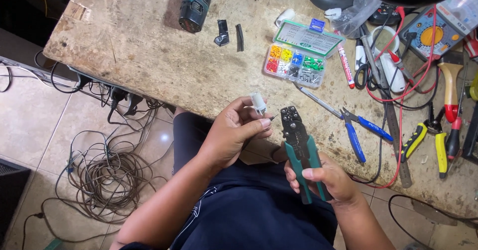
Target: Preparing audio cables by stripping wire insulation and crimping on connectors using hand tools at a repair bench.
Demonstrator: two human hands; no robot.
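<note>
You are seated at a worn wooden workbench [149, 56], looking down at your own two hands just off its near edge. Your left hand [234, 130] pinches a small white plastic connector [258, 102] between thumb and fingertips, with a thin wire end poking out toward the right. Your right hand [326, 178] is closed around the green handles of a crimping tool [298, 143], held upright so its black toothed head sits just beside that wire tip; whether the two touch is hard to tell. On the bench beyond your hands lies a clear compartment box [295, 63] with its lid [309, 37] swung open behind it. Its small cells hold sorted terminals: orange, yellow, blue and green in the back row, red, white, dark and grey in the front row. Right of the box lie a red marker [345, 66], blue-handled pliers [356, 128] and yellow-handled cutters [428, 135]. A teal cordless drill [196, 1] rests at the far edge. A multimeter [430, 33] with red leads sits at the upper right. Tangled cable [109, 180] lies coiled on the tiled floor to your left.
</note>
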